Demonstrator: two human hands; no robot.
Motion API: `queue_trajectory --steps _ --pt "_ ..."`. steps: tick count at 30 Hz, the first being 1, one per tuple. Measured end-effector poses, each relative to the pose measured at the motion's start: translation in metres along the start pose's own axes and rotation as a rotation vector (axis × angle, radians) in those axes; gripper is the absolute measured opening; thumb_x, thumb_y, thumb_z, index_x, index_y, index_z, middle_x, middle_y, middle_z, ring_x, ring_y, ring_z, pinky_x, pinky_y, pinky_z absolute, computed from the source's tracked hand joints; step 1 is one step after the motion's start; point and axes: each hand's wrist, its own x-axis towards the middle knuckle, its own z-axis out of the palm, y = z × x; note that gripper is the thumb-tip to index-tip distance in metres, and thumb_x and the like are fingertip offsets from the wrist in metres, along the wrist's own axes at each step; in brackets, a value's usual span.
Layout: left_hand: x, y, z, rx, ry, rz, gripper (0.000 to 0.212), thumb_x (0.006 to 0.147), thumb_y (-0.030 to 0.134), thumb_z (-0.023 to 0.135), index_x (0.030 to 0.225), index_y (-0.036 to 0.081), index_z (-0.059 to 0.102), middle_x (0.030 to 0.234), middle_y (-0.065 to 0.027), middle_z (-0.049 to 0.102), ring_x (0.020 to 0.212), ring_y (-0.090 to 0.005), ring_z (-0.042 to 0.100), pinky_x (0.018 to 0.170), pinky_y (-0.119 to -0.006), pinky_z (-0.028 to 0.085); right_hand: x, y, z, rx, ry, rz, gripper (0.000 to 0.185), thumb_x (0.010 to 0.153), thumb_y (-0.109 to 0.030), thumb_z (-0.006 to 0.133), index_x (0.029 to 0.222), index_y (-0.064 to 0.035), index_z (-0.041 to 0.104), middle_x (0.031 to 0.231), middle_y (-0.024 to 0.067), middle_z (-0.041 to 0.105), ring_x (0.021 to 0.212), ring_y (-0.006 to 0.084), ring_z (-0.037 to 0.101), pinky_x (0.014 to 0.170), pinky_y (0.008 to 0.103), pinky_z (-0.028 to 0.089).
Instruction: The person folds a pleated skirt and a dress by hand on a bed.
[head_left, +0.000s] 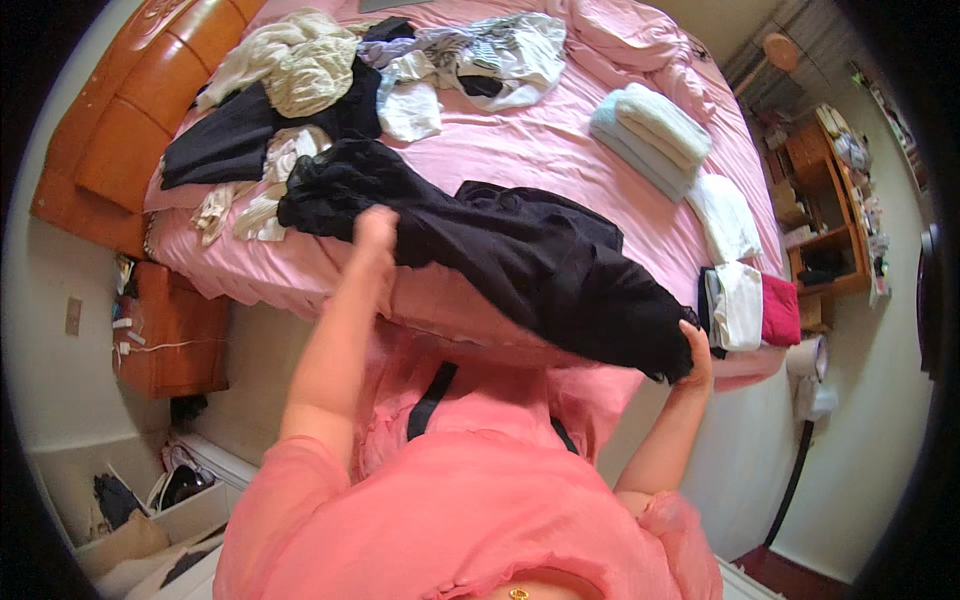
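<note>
A long black garment (517, 255) stretches across the near edge of the bed, with sheer fabric at its left end and a lacy edge at its right end. My right hand (699, 352) grips that right end, thumb on top, just past the mattress edge. Slightly blurred, my left hand (376, 229) rests on the garment's left part; its fingertips are hidden, so whether it grips the cloth is unclear. Between my hands the cloth lies bunched in loose folds, its lower edge hanging over the bedside.
Loose clothes surround a cream knit garment (311, 64) by the wooden headboard (135, 120). Rolled towels (652, 135), a folded white cloth (724, 217) and folded clothes (739, 307) line the pink bed's right side. A wooden nightstand (172, 330) stands at left, an open drawer (187, 510) below.
</note>
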Motion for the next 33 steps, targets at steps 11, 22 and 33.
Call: queue_trajectory --steps 11,22,33 --pt "-0.034 -0.011 0.033 0.396 -0.004 0.975 0.023 0.072 0.002 0.057 0.094 0.002 0.062 0.102 -0.0147 0.06 0.099 -0.029 0.057 0.09 -0.037 0.043 0.031 0.047 0.016 0.764 -0.013 0.214 0.033 0.092 -0.006 0.045 0.124 0.0044 0.049 0.105 0.014 0.064 0.082 0.0167 0.067 0.068 0.0253 0.059" --pt "-0.161 -0.035 0.123 0.926 -0.468 1.205 0.08 0.068 0.013 0.068 0.139 0.013 0.033 0.142 -0.0127 0.034 0.132 -0.0284 0.033 0.106 -0.051 0.026 -0.019 0.004 0.088 0.9 -0.405 0.127 0.032 0.094 -0.006 0.042 0.124 0.0054 0.048 0.116 0.0186 0.06 0.104 0.0259 0.062 0.085 0.035 0.056" --pt "-0.167 0.028 0.118 -0.034 -0.936 0.4 0.021 0.09 0.01 0.054 0.107 -0.001 0.06 0.098 -0.0031 0.063 0.09 -0.012 0.056 0.082 -0.027 0.045 0.01 0.108 0.054 -0.095 0.034 0.085 0.046 0.081 -0.012 0.065 0.124 -0.0088 0.048 0.106 0.0052 0.056 0.081 0.0146 0.055 0.065 0.0293 0.046"
